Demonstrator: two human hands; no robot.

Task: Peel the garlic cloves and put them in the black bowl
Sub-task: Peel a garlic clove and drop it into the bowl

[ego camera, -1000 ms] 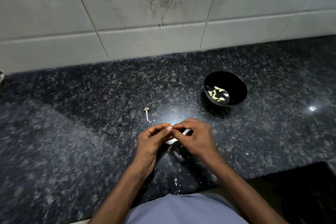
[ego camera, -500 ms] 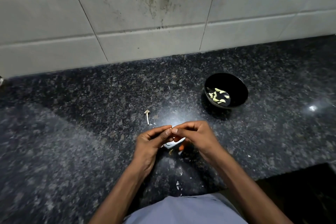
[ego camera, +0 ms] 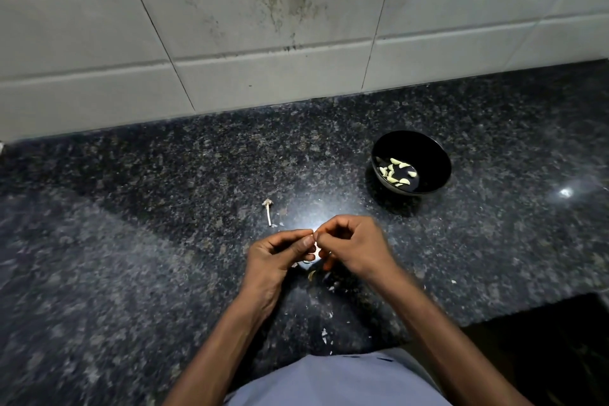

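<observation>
Little has shifted since the earlier frames: left hand (ego camera: 275,259) and right hand (ego camera: 356,245) are kept fingertip to fingertip above the worktop (ego camera: 148,208), both pinched on a garlic clove (ego camera: 315,249) that is mostly hidden between them. Peeled cloves (ego camera: 397,171) are seen in the black bowl (ego camera: 428,155), right of and beyond the hands. A garlic stem (ego camera: 268,212) is left lying beyond the left hand.

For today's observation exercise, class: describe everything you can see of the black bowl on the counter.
The black bowl is round, glossy and dark inside and out, with a thin pale gleam along its near rim. It stands upright on the speckled dark stone counter, to the right, beyond the hands. A small heap of pale peeled garlic cloves lies in its bottom. Neither hand touches it.
</observation>
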